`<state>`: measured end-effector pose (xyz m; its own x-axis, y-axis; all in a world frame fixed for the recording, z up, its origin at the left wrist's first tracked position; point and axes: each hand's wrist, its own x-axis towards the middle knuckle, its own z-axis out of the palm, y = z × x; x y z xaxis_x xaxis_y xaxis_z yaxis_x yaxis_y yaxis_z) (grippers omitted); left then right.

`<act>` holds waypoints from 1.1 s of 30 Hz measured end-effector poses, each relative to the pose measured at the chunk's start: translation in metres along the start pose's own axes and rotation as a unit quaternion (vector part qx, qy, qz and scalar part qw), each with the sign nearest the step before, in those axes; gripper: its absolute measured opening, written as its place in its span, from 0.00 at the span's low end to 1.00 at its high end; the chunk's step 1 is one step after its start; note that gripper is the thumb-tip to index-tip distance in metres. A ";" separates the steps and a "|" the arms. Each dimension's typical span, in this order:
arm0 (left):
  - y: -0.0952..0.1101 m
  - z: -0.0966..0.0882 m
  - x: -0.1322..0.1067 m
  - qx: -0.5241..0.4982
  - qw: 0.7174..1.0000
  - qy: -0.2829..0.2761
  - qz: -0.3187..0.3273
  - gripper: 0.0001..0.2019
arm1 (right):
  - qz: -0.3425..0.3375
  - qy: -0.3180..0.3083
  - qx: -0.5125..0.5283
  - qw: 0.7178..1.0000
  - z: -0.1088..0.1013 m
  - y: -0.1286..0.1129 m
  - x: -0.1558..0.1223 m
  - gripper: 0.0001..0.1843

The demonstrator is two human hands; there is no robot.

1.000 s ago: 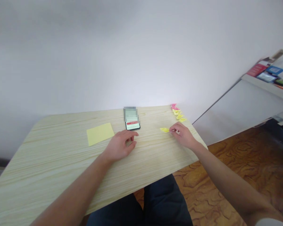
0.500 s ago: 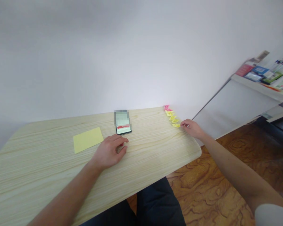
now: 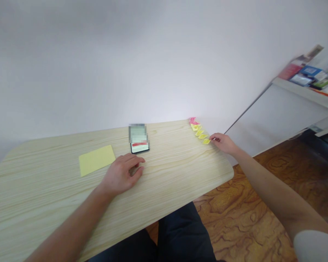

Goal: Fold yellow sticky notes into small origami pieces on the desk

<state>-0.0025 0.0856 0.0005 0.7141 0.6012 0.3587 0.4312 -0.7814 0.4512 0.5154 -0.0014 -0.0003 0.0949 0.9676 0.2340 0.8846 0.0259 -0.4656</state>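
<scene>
Right hand (image 3: pixel 224 143) fingers pinched the folded yellow paper (image 3: pixel 206 141). Left hand (image 3: pixel 121 174) fingers lay loosely open on the counter (image 3: pixel 175 174), phone (image 3: pixel 139 145) just beyond them.

The right hand (image 3: pixel 224 142) reaches to the far right edge of the bench (image 3: pixel 180 174), its fingertips at the nearest folded paper (image 3: pixel 207 141) in a yellow and pink row (image 3: pixel 197 128). The left hand (image 3: pixel 123 174) rests loosely curled just in front of a phone (image 3: pixel 139 140), with a yellow notepad (image 3: pixel 96 160) nearby.
</scene>
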 end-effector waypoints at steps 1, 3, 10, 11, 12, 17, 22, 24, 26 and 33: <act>0.000 0.000 0.000 -0.001 1.000 -0.001 -0.001 0.10 | 0.003 0.001 0.000 1.000 0.000 -0.001 -0.001 0.11; 0.001 -0.001 0.000 -0.003 1.000 -0.002 -0.002 0.11 | 0.008 0.004 -0.001 1.000 0.000 -0.002 -0.002 0.11; 0.001 -0.001 0.000 -0.009 1.000 0.003 0.000 0.10 | 0.013 0.019 -0.016 1.000 -0.002 -0.014 -0.009 0.11; 0.001 -0.001 0.000 -0.010 1.000 0.002 -0.001 0.11 | 0.010 0.021 -0.019 1.000 -0.002 -0.016 -0.010 0.11; 0.000 -0.001 0.000 -0.010 1.000 0.000 -0.001 0.11 | 0.008 0.022 -0.021 1.000 -0.002 -0.019 -0.012 0.11; -0.001 0.001 -0.002 -0.007 1.000 0.000 -0.007 0.11 | -0.002 0.016 -0.032 0.999 0.001 -0.033 -0.017 0.08; -0.003 0.003 -0.002 -0.005 1.000 0.008 -0.005 0.11 | -0.012 0.022 -0.041 0.999 0.005 -0.041 -0.017 0.09; -0.003 0.003 -0.002 -0.005 1.000 0.011 -0.005 0.10 | -0.018 0.026 -0.050 0.998 0.005 -0.042 -0.016 0.10; -0.003 0.003 -0.002 -0.005 1.000 0.012 -0.004 0.10 | -0.023 0.028 -0.064 0.997 0.006 -0.042 -0.016 0.11; -0.002 0.001 -0.001 -0.005 1.000 0.009 -0.002 0.10 | 0.001 0.040 -0.073 0.997 0.011 -0.040 -0.016 0.10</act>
<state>-0.0035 0.0858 -0.0019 0.7018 0.6076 0.3719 0.4284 -0.7770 0.4612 0.4731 -0.0148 0.0054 0.1277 0.9446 0.3023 0.9407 -0.0188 -0.3386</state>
